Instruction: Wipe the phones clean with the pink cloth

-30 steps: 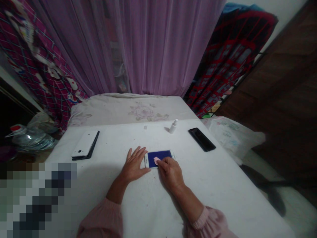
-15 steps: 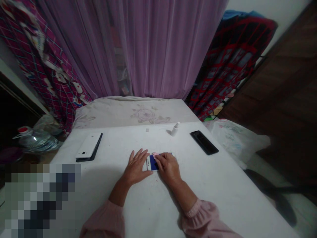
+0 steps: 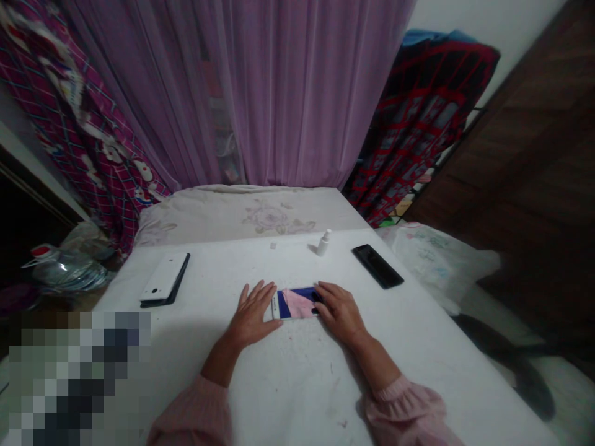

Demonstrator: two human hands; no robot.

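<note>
A white-framed smartphone (image 3: 275,306) with a blue face lies sideways on the white-covered surface between my hands. Spread over its middle is a pink cloth (image 3: 300,305), touched by neither hand as far as I can see. My left hand (image 3: 251,314) holds the phone's left end, thumb at the near edge and index finger at the far edge, the other fingers spread out. At the right end, my right hand (image 3: 341,311) grips the phone, fingers by the far edge and thumb towards the near side; it covers that end.
A small white spray bottle (image 3: 323,243) stands beyond the phone. To the right lies a black phone (image 3: 377,266); to the left, a white phone (image 3: 163,277) rests on a dark one. A small pale square (image 3: 273,246) lies farther back. Beside the bed stands a water jug (image 3: 65,269).
My right hand has let go of the pink cloth and moved right to the phone's end. The cloth, bunched in its fingers before, now lies spread on the phone. My left hand stays put.
</note>
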